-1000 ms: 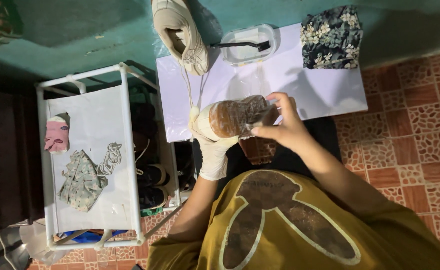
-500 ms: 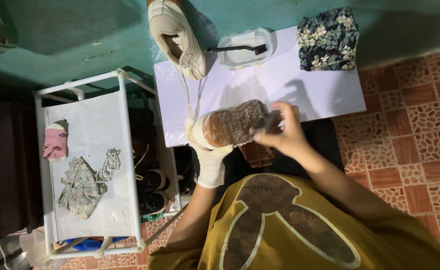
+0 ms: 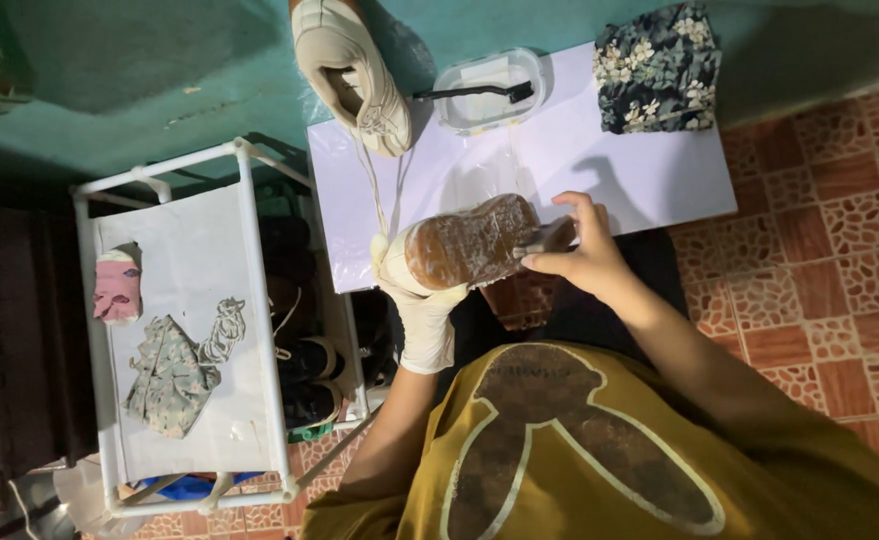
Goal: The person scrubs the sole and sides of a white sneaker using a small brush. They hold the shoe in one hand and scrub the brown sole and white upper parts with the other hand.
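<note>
My left hand (image 3: 422, 310), in a white glove, grips a shoe (image 3: 470, 240) from its left end and holds it with the brown sole turned up. It is just above the near edge of a white table top (image 3: 640, 170). My bare right hand (image 3: 585, 255) is at the shoe's right end, its fingers pinched on a small grey object (image 3: 552, 238) pressed against the sole; I cannot tell what kind of object it is. A second, beige shoe (image 3: 350, 75) lies at the table's far left, its lace trailing toward me.
A clear plastic tub (image 3: 480, 105) with a black brush (image 3: 475, 92) laid across it sits at the table's far edge. A floral cloth (image 3: 657, 68) lies at the far right. A white rack (image 3: 250, 240) on my left holds rags and dark shoes. The floor is red tile.
My right hand has slid along the sole to the shoe's right end. The shoe and my left hand have barely moved.
</note>
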